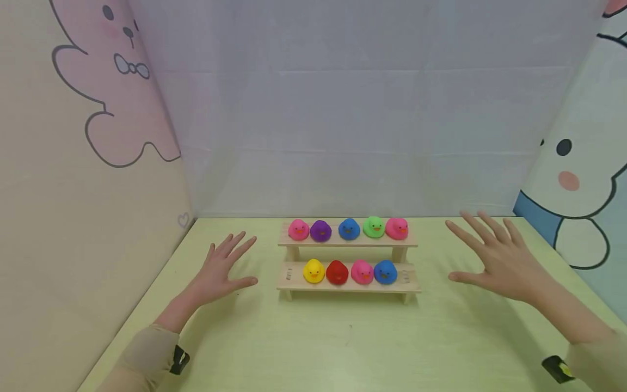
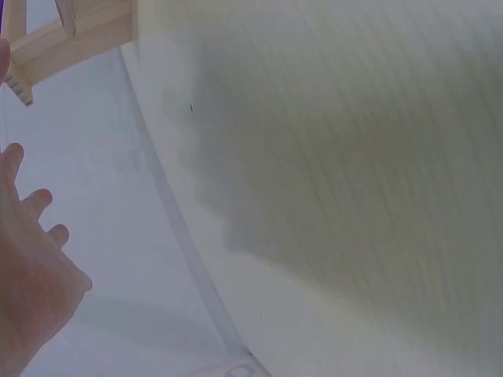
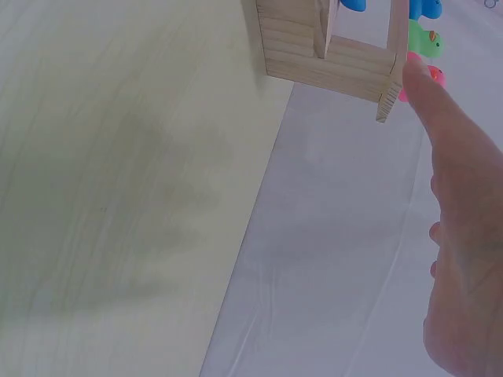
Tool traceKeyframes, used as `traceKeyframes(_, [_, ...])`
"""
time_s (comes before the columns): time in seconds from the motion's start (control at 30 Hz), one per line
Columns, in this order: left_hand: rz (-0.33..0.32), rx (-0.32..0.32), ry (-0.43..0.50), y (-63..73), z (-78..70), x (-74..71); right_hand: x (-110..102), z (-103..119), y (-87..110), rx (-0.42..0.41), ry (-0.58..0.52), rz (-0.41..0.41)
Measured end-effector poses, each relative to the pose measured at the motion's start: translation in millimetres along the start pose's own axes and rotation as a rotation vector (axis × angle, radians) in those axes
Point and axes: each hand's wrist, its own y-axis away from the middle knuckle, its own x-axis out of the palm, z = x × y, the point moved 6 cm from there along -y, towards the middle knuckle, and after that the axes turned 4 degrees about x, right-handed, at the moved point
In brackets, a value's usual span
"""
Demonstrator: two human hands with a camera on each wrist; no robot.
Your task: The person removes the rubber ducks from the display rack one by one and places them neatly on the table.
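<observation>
My left hand (image 1: 219, 274) hovers over the table left of a two-step wooden rack (image 1: 348, 288), fingers spread and holding nothing. On the rack's other side, my right hand (image 1: 504, 261) is also spread in the air, touching nothing. Along the upper step sit rubber ducks: a pink one (image 1: 299, 230), a purple one (image 1: 320, 231), a blue one (image 1: 349, 229), a green one (image 1: 374, 227) and another pink one (image 1: 397, 228). Lower down stand a yellow duck (image 1: 314, 271), a red duck (image 1: 337, 273), a pink duck (image 1: 362, 271) and a blue duck (image 1: 386, 272).
The pale wood-grain table (image 1: 318, 343) meets a plain greyish back curtain (image 1: 343, 109). A left wall (image 1: 98, 218) bears a pink cartoon animal, and a white cartoon animal (image 1: 583, 179) covers the right wall. Dark bands show at both wrists.
</observation>
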Motion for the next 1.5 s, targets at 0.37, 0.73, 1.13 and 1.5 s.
traceKeyframes(0.37, [0.02, -0.078, 0.272, -1.6, -13.6, 16.2, -2, 4, -15.8, -0.003, -0.027, -0.02])
traceKeyframes(0.73, [0.053, -0.119, 0.525, -3.9, -28.3, 31.7, -10, 12, -32.2, -0.008, -0.085, -0.051])
traceKeyframes(1.13, [0.097, -0.259, 0.814, -3.2, -34.8, 49.4, -12, 20, -40.0, -0.003, -0.122, -0.053])
traceKeyframes(1.5, [0.138, -0.262, 0.882, -4.4, -38.7, 64.7, -13, 25, -46.7, -0.031, -0.138, -0.107])
